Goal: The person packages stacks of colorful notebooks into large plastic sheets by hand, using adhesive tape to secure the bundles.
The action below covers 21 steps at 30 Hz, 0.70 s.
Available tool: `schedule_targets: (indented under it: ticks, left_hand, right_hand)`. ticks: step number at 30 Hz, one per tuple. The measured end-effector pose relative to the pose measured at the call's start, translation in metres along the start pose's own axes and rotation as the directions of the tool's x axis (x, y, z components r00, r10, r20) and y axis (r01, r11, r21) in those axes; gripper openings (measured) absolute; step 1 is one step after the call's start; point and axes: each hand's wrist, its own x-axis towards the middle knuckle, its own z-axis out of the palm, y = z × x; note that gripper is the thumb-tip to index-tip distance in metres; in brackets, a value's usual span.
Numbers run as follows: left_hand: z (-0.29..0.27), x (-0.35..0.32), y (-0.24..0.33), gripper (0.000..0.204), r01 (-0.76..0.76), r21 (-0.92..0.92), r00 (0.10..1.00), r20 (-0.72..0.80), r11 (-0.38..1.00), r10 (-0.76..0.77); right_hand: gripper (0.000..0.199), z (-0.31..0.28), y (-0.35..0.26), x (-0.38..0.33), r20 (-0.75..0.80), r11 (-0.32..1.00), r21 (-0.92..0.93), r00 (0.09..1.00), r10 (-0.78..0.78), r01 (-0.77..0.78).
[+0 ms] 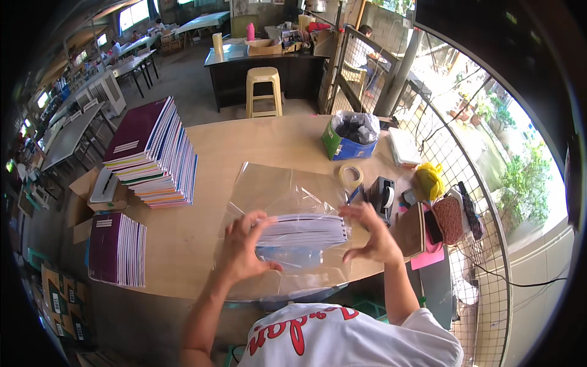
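Table (195, 238): beneath both hands, partly hidden by the arms. Film (299, 196): between the hands, partly obscured by glare. Stack (299, 232): between the hands, covers indistinct. Left hand (247, 241), right hand (373, 235): thumbs spread from fingers; contact cannot be determined.

Count taken from the centre of view. Notebook stacks on bare tabletop: two, one tall stack (156, 156) near nine o'clock, one short stack (118, 249) near eight; single notebooks not countable. Stack amid clear plastic (301, 232): one, six o'clock. Wearer's hands: two, left hand (247, 244) at seven, right hand (374, 237) at four. Tape rolls (342, 178): one, three o'clock. Blue-green containers (354, 151): one, two o'clock. Yellow bundles (430, 181): one, three o'clock.
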Motion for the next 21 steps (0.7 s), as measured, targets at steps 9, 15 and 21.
schedule_targets:
  ticks: [9,15,21]
  left_hand:
    - [0.013,-0.023,-0.019,0.079,-0.192,0.512,0.977,0.178,0.837,0.115]
    - [0.022,0.015,0.020,0.052,-0.086,0.131,0.994,-0.057,0.988,0.095]
    - [0.022,0.011,0.011,0.039,0.004,0.151,1.000,-0.012,0.989,-0.002]
  right_hand:
    - [0.023,0.031,0.029,-0.024,-0.073,0.998,-0.028,0.996,0.052,-0.054]
    - [0.027,0.029,0.024,-0.020,0.004,0.997,-0.003,0.997,0.078,-0.078]
    - [0.019,0.037,0.025,-0.018,-0.052,0.977,0.024,0.976,0.211,-0.210]
